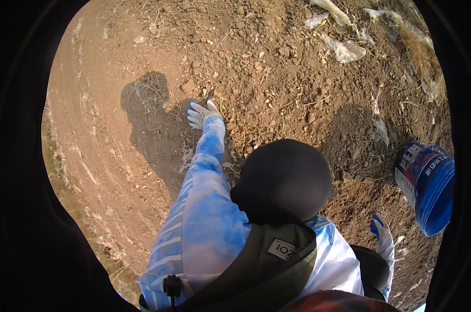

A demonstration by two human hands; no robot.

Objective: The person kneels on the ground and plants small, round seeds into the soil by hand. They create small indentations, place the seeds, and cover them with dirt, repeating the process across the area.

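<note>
My left hand (pixel 202 114), in a white glove with blue on it, reaches over loose brown soil (pixel 259 97). Its fingers are spread and I see nothing held in it. Small pale bits and a clod lie just beyond the fingertips. Low at the right, beyond my dark-clad knees (pixel 286 179), is my right hand (pixel 380 227) in a similar white and blue glove. Its fingers are slightly bent and apart, with nothing visible in them. A blue plastic bucket (pixel 424 179) with printed sides lies tilted on the soil, up and right of that hand.
Torn, dirty plastic film (pixel 344 50) lies on the ground at the upper right, by dry grass (pixel 422 54). Dry stalks, clods and pale scraps are scattered over the soil. Smoother earth (pixel 91 128) runs along the left. Shadows fall ahead of my knees.
</note>
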